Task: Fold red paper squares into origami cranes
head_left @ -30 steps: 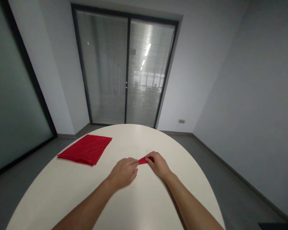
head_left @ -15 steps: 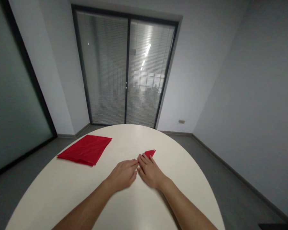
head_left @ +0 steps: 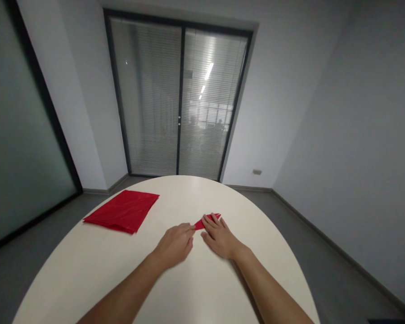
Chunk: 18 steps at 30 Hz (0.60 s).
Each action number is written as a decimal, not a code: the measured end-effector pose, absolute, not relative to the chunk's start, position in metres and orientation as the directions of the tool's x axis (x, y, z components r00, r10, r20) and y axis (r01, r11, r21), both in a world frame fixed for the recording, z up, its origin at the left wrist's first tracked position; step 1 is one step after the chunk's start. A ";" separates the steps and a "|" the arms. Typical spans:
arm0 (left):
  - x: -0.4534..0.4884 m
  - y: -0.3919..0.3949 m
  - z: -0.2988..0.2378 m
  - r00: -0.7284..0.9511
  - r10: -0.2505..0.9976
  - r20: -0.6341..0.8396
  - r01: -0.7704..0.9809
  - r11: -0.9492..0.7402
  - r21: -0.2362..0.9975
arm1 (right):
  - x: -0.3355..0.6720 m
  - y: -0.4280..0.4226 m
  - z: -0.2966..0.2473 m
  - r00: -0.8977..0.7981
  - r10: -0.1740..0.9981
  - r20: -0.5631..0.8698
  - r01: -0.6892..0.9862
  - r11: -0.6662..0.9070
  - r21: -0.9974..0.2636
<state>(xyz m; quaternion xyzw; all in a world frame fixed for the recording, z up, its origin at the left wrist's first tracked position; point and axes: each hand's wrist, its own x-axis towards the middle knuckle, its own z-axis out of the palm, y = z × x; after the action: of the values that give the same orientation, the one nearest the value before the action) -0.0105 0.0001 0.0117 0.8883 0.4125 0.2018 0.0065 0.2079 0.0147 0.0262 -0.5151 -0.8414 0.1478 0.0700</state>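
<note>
Pale walls and a dark-framed glass door with blinds are seen at the back, and most of the foreground is taken up by a rounded cream table. A small folded red strip is placed on it, between the two hands, just right of the middle. Its near-left end is touched by the fingertips of the left hand; those fingers are pressed together, but whether the strip is actually pinched there can't be told. Further along, it's partly covered by the right hand, laid on top with fingers spread and thumb set apart. One pointed end is left poking out past those fingers. Over on the left, well apart from both hands, some bigger red sheets are stacked near the table's edge, pretty loosely lined up.
</note>
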 end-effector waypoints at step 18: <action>-0.015 0.003 0.024 0.472 0.827 0.307 0.840 -0.527 0.130 | 0.208 0.018 0.019 -0.433 0.900 -0.054 0.867 0.400 -0.298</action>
<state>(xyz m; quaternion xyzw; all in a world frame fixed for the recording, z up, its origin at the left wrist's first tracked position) -0.0148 0.0027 0.0245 0.8575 0.4858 0.1681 -0.0196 0.2085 0.0176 0.0187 -0.5292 -0.8346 0.1420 0.0579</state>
